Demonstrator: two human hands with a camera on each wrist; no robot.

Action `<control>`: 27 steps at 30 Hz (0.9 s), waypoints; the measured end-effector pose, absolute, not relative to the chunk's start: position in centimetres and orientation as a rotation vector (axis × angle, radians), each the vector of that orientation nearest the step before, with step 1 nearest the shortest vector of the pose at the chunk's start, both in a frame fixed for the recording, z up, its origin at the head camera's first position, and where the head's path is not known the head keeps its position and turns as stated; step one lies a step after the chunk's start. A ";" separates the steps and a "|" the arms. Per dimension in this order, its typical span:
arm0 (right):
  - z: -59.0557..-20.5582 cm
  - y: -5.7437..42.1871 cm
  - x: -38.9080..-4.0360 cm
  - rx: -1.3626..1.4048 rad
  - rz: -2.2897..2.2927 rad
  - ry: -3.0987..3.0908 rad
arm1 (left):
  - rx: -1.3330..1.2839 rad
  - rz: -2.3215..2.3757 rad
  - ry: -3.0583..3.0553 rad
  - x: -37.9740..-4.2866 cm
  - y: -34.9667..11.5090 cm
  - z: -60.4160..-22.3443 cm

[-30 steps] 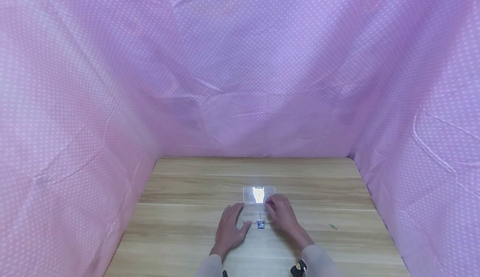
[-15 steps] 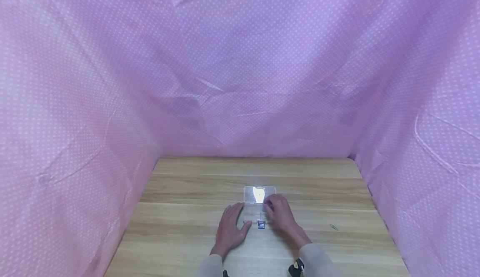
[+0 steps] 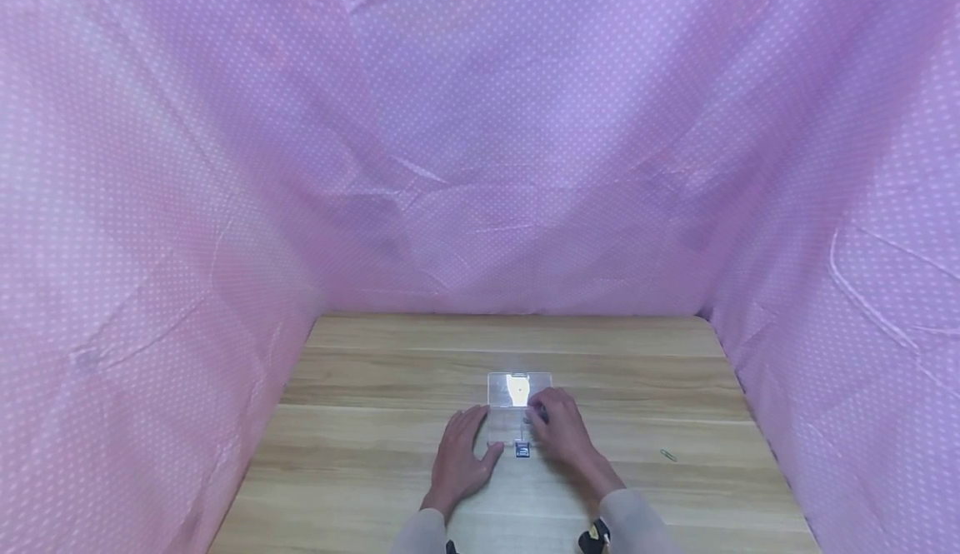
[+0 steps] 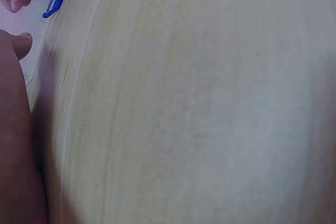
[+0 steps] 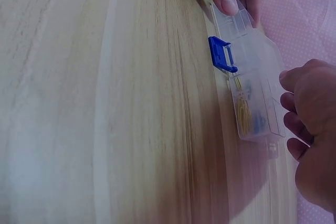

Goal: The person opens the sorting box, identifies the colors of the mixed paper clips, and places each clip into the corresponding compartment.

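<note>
A clear divided plastic box (image 3: 505, 426) lies with its lid (image 3: 498, 389) laid back behind it. Its blue latch (image 5: 221, 54) hangs at the front edge. My left hand (image 3: 459, 456) holds the box's left end, thumb at the front and fingers toward the back corner. Over the right compartments, my right hand (image 3: 564, 426) has its fingers bent and their tips close together. Whether something small is between those tips cannot be made out. Gold paper clips (image 5: 243, 115) and some blue ones (image 5: 259, 124) show through the right end of the box.
A single green paper clip (image 3: 667, 455) lies on the wooden table (image 3: 375, 371) to the right of the box. Pink dotted cloth (image 3: 510, 246) rises behind the table and along both sides.
My right fingertips have shifted slightly left over the box. The left hand, the box and the loose green clip stay in place.
</note>
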State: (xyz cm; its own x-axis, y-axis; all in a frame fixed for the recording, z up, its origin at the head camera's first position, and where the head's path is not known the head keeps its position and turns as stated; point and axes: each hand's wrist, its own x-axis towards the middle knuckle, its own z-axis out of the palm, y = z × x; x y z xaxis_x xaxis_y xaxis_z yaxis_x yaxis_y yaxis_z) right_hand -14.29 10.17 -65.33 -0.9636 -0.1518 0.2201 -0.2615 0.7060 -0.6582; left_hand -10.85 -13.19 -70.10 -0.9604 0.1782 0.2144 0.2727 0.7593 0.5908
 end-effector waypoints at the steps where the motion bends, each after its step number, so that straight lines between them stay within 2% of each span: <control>1: -65.3 10.2 -14.2 0.341 1.097 -2.753 | -0.362 -0.975 -2.809 -10.9 -13.2 -70.2; 15: -65.2 11.7 -13.0 0.402 0.979 -2.686 | -0.373 -0.917 -2.800 -10.9 -13.1 -70.5; 27: -65.0 14.6 -11.5 0.255 1.097 -2.746 | -0.348 -0.908 -2.793 -10.9 -13.0 -70.7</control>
